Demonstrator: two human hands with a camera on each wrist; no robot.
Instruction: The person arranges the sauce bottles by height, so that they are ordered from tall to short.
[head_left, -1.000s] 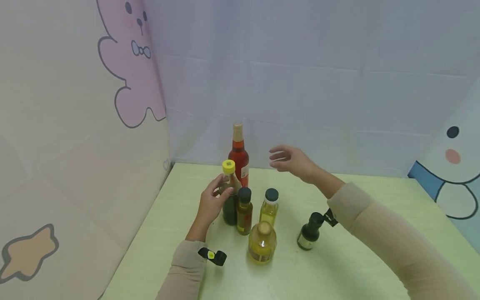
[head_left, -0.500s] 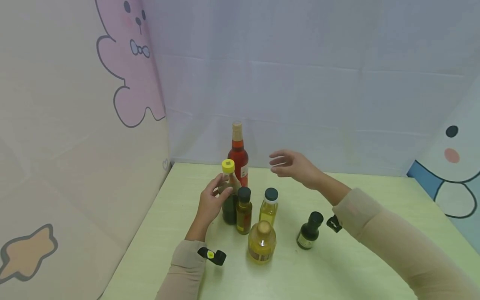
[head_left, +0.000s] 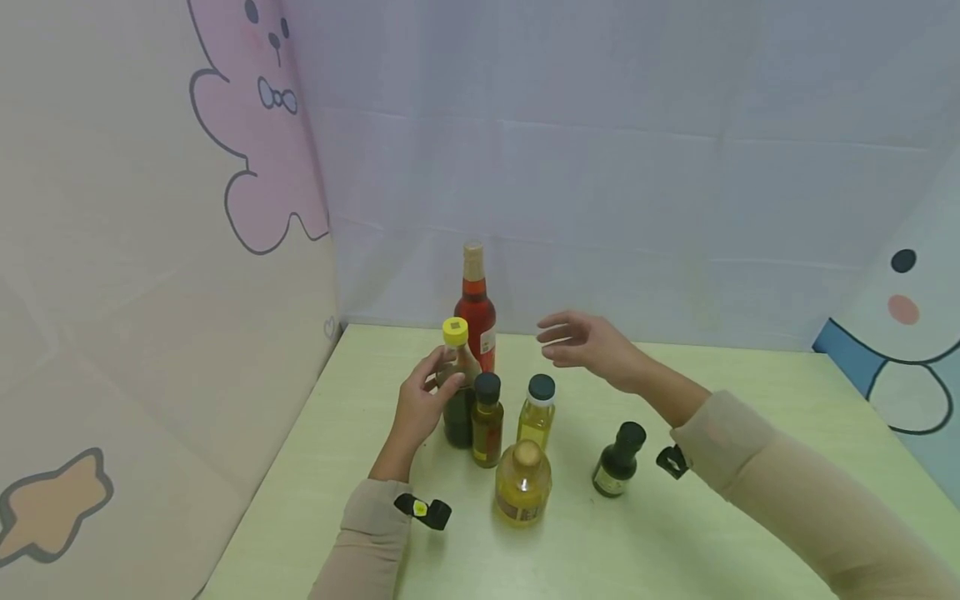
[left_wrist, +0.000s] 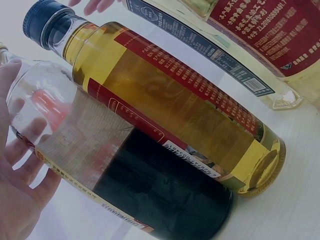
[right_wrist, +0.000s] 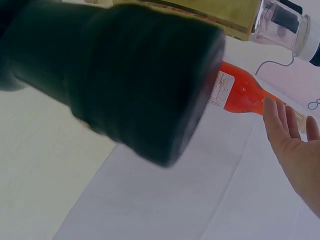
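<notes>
your left grip [head_left: 422, 404] holds the yellow-capped bottle [head_left: 460, 423], thumb to the near side and fingers round the far side, at the left edge of a cluster on the bench [head_left: 660, 550]. the bottle looks upright, apparently standing on its base. your hold sits high, mostly above the dark liquid [left_wrist: 165, 195], where the glass begins to taper; that probably gives you a steady purchase and keeps your knuckles off the small oil bottle [head_left: 487, 435], which stands close on its right, touching or nearly so. coming in from the left likely spares you the crowding there.

behind rises the tall red bottle [head_left: 475, 317], before the pale backdrop [head_left: 600, 167]. your right grip [head_left: 588, 346] hangs in the air to its right, fingers loosely bent and apart, nothing between them; the raised arm seems to keep your right sleeve [head_left: 780, 492] above the dark green bottle [head_left: 617, 471], set apart at the right of the group. below that hand stands the pale yellow bottle [head_left: 536, 421], and nearest you the round-bodied bottle [head_left: 522, 493], both upright.
</notes>
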